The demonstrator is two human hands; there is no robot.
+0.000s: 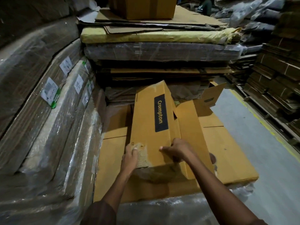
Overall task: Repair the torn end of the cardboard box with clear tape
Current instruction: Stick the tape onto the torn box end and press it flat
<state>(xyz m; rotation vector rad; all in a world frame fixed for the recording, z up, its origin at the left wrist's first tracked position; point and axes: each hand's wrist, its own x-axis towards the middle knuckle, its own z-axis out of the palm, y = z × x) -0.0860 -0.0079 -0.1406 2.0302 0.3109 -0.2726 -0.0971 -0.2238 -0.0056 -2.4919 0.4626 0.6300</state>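
A long yellow cardboard box with a dark "Crompton" label lies lengthwise on flattened cartons, its near end toward me. That near end has a torn patch where the corrugated layer shows. My left hand rests on the left side of the torn patch, fingers laid on the cardboard. My right hand grips the box's near right edge, fingers curled over it and thumb pointing left across the top face. No tape roll is clearly visible; a dark round shape sits just right of my right wrist, unclear what it is.
Flattened yellow cartons lie under the box on a plastic-wrapped pallet stack. Wrapped cardboard bundles rise on the left and behind. Another box stands on the back stack. Grey floor with a yellow line runs along the right, beside more cardboard stacks.
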